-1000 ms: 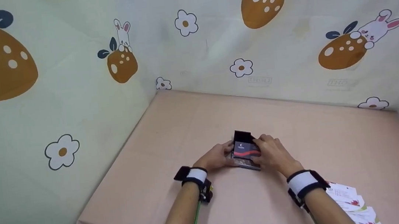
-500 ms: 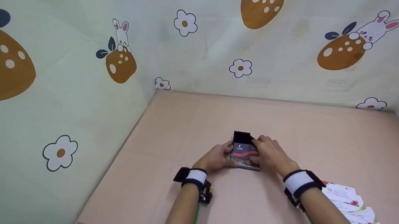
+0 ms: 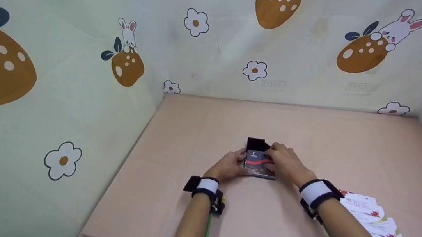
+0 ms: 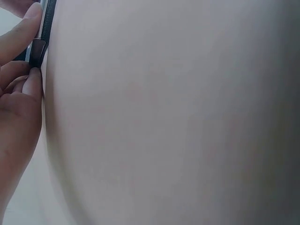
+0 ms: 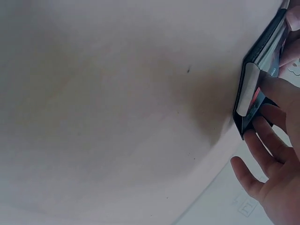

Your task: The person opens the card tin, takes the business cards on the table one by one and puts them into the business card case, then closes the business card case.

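Note:
A card case [image 3: 263, 174] with its black flap [image 3: 256, 144] raised is held close over the table, between both hands. In it sits a dark business card [image 3: 255, 156] with a red wave. My left hand [image 3: 227, 166] grips the case by its left side; the left wrist view shows fingers and thumb around the case edge [image 4: 46, 28]. At the card's right edge, my right hand [image 3: 287, 162] pinches with thumb and fingertips. In the right wrist view the thumb lies on the card [image 5: 253, 105], with other fingers near the flap.
Several white cards with red flowers [image 3: 370, 211] lie overlapped on the table at the right, beside the right forearm. A pink cloth covers the table [image 3: 182, 145]. Patterned curtain walls [image 3: 227, 50] stand along its back and left. Both wrists wear camera straps [image 3: 315, 192].
The dark card has shifted slightly left, lying more in line with the case. My right hand and wrist have moved a little left with it. The left hand stays in place.

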### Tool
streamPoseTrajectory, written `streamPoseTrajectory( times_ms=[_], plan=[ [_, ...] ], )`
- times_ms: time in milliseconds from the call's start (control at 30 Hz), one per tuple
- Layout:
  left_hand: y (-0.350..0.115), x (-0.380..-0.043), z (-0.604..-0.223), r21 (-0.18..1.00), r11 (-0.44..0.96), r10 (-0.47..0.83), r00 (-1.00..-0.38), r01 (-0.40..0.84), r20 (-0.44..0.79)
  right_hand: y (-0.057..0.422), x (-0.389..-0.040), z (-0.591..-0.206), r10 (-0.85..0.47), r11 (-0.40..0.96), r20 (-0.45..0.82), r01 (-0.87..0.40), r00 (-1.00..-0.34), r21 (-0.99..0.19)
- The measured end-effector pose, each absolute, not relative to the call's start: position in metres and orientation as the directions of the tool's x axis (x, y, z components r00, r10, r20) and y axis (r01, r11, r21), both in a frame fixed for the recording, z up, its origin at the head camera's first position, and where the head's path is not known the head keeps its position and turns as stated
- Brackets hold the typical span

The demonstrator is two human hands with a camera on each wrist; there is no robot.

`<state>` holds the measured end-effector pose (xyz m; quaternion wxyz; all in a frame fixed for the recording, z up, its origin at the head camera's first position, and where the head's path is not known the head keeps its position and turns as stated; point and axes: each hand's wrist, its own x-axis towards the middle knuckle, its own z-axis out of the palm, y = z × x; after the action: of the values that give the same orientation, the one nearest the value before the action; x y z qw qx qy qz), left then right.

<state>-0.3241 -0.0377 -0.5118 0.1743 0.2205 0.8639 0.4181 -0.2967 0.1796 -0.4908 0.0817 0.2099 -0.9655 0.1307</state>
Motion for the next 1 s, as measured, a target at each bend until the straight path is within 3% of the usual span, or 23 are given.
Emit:
streamPoseTrajectory(
  times_ms=[267,567,1000],
  plan=[
    [-0.037,-0.324,-0.512,0.796,0.564,0.518,-0.845,0.222,-0.132,0.175,-0.286,-0.496,-0.400,0.867,0.233,-0.448,-0.886,-0.217],
    [-0.039,-0.325,-0.512,0.806,0.555,0.509,-0.850,0.206,-0.133,0.163,-0.269,-0.496,-0.414,0.874,0.134,-0.435,-0.900,-0.218],
    [-0.039,-0.325,-0.514,0.807,0.543,0.525,-0.844,0.234,-0.108,0.164,-0.256,-0.500,-0.429,0.843,0.115,-0.443,-0.896,-0.305]
  ],
)
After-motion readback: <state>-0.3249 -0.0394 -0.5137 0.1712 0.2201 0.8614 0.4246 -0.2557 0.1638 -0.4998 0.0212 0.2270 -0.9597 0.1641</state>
